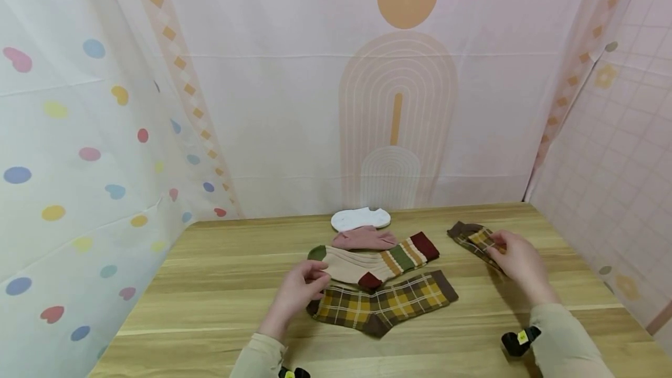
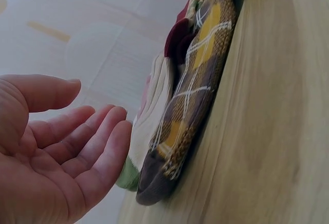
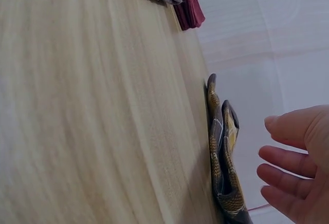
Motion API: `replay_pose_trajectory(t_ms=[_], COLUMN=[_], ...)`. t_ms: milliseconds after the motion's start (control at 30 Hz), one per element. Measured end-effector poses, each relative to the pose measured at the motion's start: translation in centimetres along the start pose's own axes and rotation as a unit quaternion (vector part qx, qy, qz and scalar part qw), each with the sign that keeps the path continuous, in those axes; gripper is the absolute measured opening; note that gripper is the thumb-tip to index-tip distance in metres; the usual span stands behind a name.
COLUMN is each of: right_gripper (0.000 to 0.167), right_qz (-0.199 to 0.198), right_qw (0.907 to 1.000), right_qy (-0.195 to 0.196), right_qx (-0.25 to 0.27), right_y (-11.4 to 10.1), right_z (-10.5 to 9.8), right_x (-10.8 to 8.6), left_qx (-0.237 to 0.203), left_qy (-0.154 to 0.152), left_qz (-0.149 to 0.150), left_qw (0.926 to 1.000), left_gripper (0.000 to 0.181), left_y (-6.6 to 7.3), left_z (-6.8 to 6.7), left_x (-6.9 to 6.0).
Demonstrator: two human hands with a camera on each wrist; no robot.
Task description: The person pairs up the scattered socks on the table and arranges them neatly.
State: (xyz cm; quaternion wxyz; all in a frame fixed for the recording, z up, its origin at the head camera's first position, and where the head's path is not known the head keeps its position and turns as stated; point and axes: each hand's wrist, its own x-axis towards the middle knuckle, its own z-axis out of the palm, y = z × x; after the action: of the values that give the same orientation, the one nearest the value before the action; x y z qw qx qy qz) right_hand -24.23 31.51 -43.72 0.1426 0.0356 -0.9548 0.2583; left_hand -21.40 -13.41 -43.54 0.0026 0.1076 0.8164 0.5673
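Note:
A brown and yellow plaid sock [image 1: 352, 307] lies flat at the front of a row of socks. Over its left end hovers my left hand [image 1: 300, 291], palm facing the socks; in the left wrist view its fingers [image 2: 105, 154] are loosely bent and hold nothing. A second plaid sock [image 1: 464, 237], bunched and folded over, lies off to the right. My right hand [image 1: 522, 267] is just beside it, and the right wrist view shows thumb and fingers [image 3: 282, 178] apart from the folded sock [image 3: 221, 167], with nothing between them.
Behind the flat plaid sock lie a cream sock [image 1: 346, 264] with striped cuff, green toe and dark red heel, a pink sock [image 1: 364, 239] and a white low-cut sock [image 1: 352, 220]. They rest on a wooden table [image 1: 220, 284], with patterned curtains [image 1: 273, 133] around it.

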Motion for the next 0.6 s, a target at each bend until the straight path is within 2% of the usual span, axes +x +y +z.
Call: replay_pose_trajectory(t_ms=[300, 600], right_gripper=[0.038, 0.040], right_qz=[-0.012, 0.014], right_qw=[0.9995, 0.9964], right_qy=[-0.011, -0.046], right_qx=[-0.027, -0.071], right_y=[0.2, 0.7], right_z=[0.4, 1.1], right_x=[0.5, 0.8], left_qx=[-0.020, -0.030], left_qy=[-0.029, -0.043], left_qz=[0.009, 0.009], left_qw=[0.9993, 0.9986], left_gripper=[0.033, 0.033], left_y=[0.0, 0.1], left_z=[0.9, 1.9], left_x=[0.1, 0.0])
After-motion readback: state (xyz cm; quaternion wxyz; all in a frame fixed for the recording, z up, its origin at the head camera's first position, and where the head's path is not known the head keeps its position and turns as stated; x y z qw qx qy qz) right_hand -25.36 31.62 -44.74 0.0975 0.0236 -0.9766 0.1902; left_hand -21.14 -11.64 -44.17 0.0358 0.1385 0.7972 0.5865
